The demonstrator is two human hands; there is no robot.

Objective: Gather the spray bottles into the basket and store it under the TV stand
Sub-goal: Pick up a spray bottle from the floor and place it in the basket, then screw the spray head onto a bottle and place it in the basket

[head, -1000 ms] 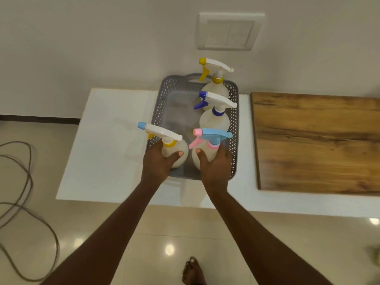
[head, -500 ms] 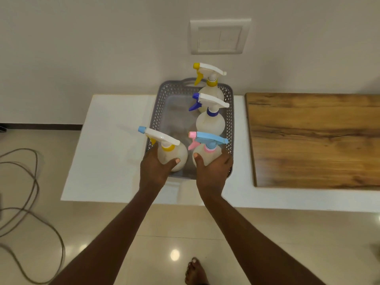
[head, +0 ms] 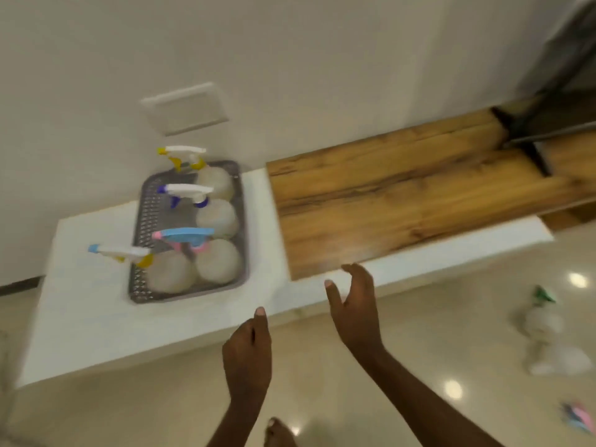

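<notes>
A grey basket [head: 190,233] sits on a white tabletop [head: 80,317] at ten o'clock, with four spray bottles [head: 219,262] standing inside. Both hands are empty with fingers spread: the left hand [head: 248,353] at six o'clock, the right hand [head: 354,304] just right of it. More bottles [head: 545,321] lie blurred on the floor [head: 419,317] at four o'clock.

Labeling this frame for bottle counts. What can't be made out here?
- Head view, floor at right: pale blurred objects, maybe bottles; motion blur, count unclear.
- Bottom right corner: pink and blue item, cut by the edge and blurred.
- Grey basket: its floor is hidden behind four spray bottles.
</notes>
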